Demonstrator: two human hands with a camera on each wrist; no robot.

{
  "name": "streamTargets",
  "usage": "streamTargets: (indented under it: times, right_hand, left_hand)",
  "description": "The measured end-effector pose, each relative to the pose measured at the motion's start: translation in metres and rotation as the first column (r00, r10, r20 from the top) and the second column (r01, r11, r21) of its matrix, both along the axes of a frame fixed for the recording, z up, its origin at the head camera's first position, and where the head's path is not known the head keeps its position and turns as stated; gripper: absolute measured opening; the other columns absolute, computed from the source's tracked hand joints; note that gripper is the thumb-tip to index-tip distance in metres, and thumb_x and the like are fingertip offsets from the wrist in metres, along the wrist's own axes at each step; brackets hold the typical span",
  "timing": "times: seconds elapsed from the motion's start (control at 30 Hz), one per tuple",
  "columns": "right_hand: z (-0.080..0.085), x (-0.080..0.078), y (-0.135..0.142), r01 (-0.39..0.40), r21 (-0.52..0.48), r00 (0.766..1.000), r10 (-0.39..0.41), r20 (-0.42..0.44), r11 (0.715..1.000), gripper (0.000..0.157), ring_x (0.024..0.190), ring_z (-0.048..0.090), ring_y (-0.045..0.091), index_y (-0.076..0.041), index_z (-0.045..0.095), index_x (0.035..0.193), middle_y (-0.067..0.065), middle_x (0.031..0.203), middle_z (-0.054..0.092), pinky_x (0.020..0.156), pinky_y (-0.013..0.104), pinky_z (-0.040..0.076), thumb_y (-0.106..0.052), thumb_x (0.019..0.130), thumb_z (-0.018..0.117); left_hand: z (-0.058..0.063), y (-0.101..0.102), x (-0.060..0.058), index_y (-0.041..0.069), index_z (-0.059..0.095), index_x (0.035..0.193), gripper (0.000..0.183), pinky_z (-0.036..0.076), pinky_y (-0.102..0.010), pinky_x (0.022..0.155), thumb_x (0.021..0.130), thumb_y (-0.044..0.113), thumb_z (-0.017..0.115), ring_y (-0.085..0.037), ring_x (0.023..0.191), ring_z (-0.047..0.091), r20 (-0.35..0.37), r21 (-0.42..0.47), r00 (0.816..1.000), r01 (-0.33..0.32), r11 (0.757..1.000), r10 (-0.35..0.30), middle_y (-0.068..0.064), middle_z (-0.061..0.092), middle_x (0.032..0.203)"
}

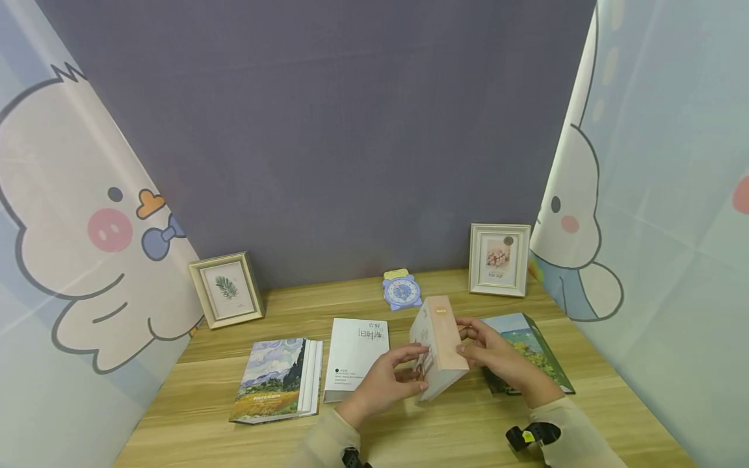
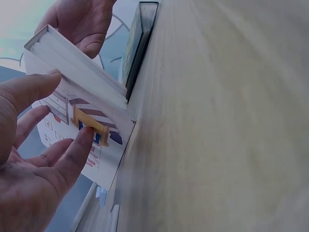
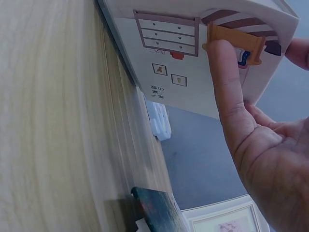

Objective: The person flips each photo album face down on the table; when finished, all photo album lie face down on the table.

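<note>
Cream-and-peach album (image 1: pixel 447 335), lower centre-right of my head view: upright but tilted between the two hands, peach spine turned toward the camera. Left hand (image 1: pixel 391 378): fingers spread, tips resting on the white printed cover, thumb near its edge. Right hand (image 1: pixel 497 351): pinching the album, thumb on the spine, fingers over the far cover. The right wrist view gives me a chest-of-drawers print on that cover, one straight finger lying beside it. I cannot tell whether the album's lower edge meets the wooden surface (image 1: pixel 193 416).

Around it I log a green-edged album (image 1: pixel 525 335) lying at right, partly behind the right hand; a white book (image 1: pixel 354 354) flat at lower centre; a landscape album (image 1: pixel 272 377) at lower left. Farther back: blue dial piece (image 1: pixel 402 292), leaf-print frame (image 1: pixel 228 289) to the left, flower-print frame (image 1: pixel 500 260) to the right.
</note>
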State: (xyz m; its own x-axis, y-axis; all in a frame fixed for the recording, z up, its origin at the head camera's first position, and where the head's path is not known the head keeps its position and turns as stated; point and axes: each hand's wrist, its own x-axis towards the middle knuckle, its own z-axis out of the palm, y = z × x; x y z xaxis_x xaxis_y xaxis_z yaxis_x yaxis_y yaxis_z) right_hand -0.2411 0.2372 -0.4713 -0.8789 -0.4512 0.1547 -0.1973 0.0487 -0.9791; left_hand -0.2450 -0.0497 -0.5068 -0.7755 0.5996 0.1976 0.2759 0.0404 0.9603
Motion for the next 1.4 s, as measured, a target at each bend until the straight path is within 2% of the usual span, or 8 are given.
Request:
streamTargets:
  times: [0.3, 0.5, 0.73, 0.93, 1.17, 1.4]
  right_hand:
    - [-0.0034, -0.0032, 0.0016, 0.039, 0.027, 0.999, -0.039, 0.026, 0.999, 0.065, 0.096, 0.072, 0.030, 0.010, 0.025, 0.156, 0.024, 0.123, 0.060, 0.070, 0.045, 0.064, -0.014, 0.107, 0.060]
    - [-0.0055, -0.0038, 0.0022, 0.087, 0.049, 0.995, -0.089, 0.039, 0.995, 0.069, 0.094, 0.072, 0.031, 0.007, 0.025, 0.157, 0.023, 0.119, 0.062, 0.070, 0.044, 0.064, -0.015, 0.105, 0.065]
    - [-0.0057, -0.0044, 0.0050, 0.130, 0.069, 0.989, -0.134, 0.066, 0.989, 0.073, 0.090, 0.073, 0.033, 0.004, 0.025, 0.157, 0.022, 0.117, 0.065, 0.067, 0.043, 0.064, -0.014, 0.102, 0.070]
    - [-0.0051, -0.0058, 0.0072, 0.161, 0.095, 0.986, -0.165, 0.037, 0.982, 0.075, 0.084, 0.073, 0.033, 0.007, 0.026, 0.156, 0.022, 0.109, 0.068, 0.062, 0.041, 0.063, -0.012, 0.100, 0.072]
    - [-0.0038, -0.0059, 0.0071, 0.201, 0.115, 0.977, -0.207, 0.045, 0.973, 0.075, 0.079, 0.073, 0.033, 0.008, 0.030, 0.155, 0.020, 0.103, 0.072, 0.058, 0.040, 0.062, -0.013, 0.099, 0.075]
    - [-0.0051, -0.0065, 0.0072, 0.215, 0.139, 0.973, -0.224, 0.049, 0.967, 0.072, 0.079, 0.072, 0.032, 0.010, 0.034, 0.151, 0.018, 0.100, 0.071, 0.057, 0.039, 0.061, -0.012, 0.097, 0.076]
  left_hand:
    - [0.0018, -0.0003, 0.0001, 0.014, 0.061, 0.145, 0.059, 0.053, -0.043, 0.108, 0.091, 0.006, 0.083, -0.036, 0.141, 0.047, -0.003, -0.044, 1.000, -0.016, 0.999, 0.016, -0.008, 0.046, 0.156]
    - [0.0032, -0.0004, 0.0002, 0.014, 0.063, 0.143, 0.056, 0.052, -0.044, 0.108, 0.091, 0.008, 0.083, -0.036, 0.141, 0.047, -0.016, -0.065, 1.000, -0.024, 0.998, 0.023, -0.009, 0.044, 0.158]
    - [0.0031, -0.0003, -0.0006, 0.011, 0.064, 0.141, 0.055, 0.053, -0.040, 0.108, 0.090, 0.009, 0.084, -0.034, 0.141, 0.047, -0.029, -0.092, 1.000, -0.014, 0.996, 0.011, -0.010, 0.044, 0.158]
    - [0.0014, -0.0001, -0.0012, 0.008, 0.065, 0.138, 0.053, 0.053, -0.039, 0.107, 0.089, 0.006, 0.084, -0.037, 0.140, 0.048, -0.026, -0.093, 1.000, -0.002, 0.996, -0.001, -0.013, 0.044, 0.157]
    - [0.0001, 0.0015, -0.0030, 0.008, 0.067, 0.135, 0.051, 0.053, -0.029, 0.104, 0.088, 0.008, 0.086, -0.030, 0.141, 0.048, -0.034, -0.165, 0.999, -0.017, 0.986, 0.011, -0.008, 0.044, 0.158]
    - [-0.0015, 0.0020, -0.0025, 0.004, 0.067, 0.134, 0.051, 0.053, -0.029, 0.104, 0.086, 0.005, 0.087, -0.031, 0.143, 0.046, -0.049, -0.178, 0.999, -0.016, 0.984, 0.008, -0.010, 0.045, 0.156]
